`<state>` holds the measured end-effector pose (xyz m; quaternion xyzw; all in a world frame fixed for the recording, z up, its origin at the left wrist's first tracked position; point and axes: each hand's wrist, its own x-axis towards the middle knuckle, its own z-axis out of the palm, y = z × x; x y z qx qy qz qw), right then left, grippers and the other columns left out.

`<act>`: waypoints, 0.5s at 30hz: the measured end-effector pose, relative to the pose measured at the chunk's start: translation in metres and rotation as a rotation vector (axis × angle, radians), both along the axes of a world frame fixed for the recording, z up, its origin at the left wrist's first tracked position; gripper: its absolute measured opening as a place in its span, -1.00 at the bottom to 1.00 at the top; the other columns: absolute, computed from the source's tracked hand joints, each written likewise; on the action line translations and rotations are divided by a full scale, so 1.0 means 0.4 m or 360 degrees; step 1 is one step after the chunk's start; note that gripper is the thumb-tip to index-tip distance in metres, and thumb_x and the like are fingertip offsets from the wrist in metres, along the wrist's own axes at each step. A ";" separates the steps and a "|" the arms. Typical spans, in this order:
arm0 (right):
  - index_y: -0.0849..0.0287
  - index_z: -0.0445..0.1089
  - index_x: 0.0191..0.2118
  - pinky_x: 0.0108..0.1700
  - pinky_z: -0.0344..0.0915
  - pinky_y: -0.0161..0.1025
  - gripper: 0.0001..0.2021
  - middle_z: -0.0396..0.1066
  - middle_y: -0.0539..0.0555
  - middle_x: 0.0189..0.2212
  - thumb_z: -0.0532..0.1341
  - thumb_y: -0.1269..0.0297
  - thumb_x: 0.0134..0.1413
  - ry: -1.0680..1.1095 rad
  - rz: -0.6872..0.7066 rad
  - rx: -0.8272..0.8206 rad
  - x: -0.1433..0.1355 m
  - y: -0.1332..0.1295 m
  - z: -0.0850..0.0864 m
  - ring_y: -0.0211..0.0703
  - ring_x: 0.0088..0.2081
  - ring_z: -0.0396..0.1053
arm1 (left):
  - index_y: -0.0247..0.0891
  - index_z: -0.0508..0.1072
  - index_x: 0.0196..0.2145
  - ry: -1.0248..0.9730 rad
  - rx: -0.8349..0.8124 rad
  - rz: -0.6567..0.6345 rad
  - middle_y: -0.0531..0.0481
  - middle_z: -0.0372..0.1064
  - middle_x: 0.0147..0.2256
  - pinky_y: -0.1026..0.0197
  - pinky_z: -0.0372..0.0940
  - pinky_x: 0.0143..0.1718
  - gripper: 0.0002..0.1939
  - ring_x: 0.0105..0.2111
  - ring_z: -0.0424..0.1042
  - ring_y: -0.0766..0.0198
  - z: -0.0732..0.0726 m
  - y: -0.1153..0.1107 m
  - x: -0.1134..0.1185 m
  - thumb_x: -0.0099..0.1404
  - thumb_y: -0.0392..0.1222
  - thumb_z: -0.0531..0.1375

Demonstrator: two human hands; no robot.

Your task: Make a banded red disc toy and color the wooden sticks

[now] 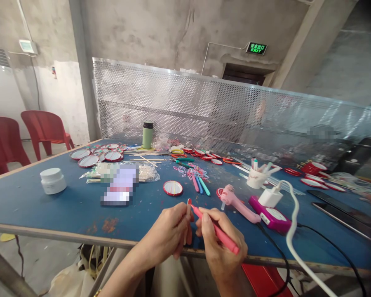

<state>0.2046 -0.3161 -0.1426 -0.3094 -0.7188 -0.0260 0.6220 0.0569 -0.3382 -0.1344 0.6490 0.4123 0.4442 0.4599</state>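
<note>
My left hand [170, 231] is closed on a thin wooden stick [188, 212], held upright near the table's front edge, its upper tip coloured red. A pinkish-red marker [224, 238] is gripped in my right hand [222, 247], its point at or very near the stick's tip; whether they touch is hard to tell. Just beyond my hands lies a round white disc [173, 188] with a red rim. Pink, blue and teal markers [204, 186] rest behind it, beside a pile of small colourful pieces [193, 171].
A pink glue gun [239, 204], a purple power strip [270, 216] with a white charger and cables, and a cup of pens [256, 178] are right. A phone [120, 184], white jar [53, 181] and discs [113, 156] are left. A green bottle [147, 136] stands behind.
</note>
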 end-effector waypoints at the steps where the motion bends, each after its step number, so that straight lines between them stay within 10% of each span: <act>1: 0.12 0.47 -0.27 -0.37 0.45 -0.38 -0.85 0.54 -0.05 -0.50 0.16 0.39 0.31 0.0001 -0.0004 0.0000 0.000 0.000 -0.001 -0.26 -0.47 0.57 | -0.17 0.17 -0.39 0.0003 0.0003 -0.0001 0.21 0.21 -0.67 0.36 0.01 -0.65 -0.64 -0.77 0.15 0.45 -0.001 0.000 0.000 0.53 0.03 -0.11; 15: 0.14 0.47 -0.28 -0.43 0.46 -0.37 -0.86 0.56 -0.02 -0.49 0.17 0.40 0.29 -0.0041 0.0028 0.0024 -0.004 0.000 0.002 -0.25 -0.53 0.54 | -0.18 0.19 -0.41 0.0041 0.0013 0.0029 0.19 0.21 -0.66 0.37 0.03 -0.64 -0.58 -0.75 0.18 0.45 -0.008 0.001 0.000 0.54 0.10 -0.10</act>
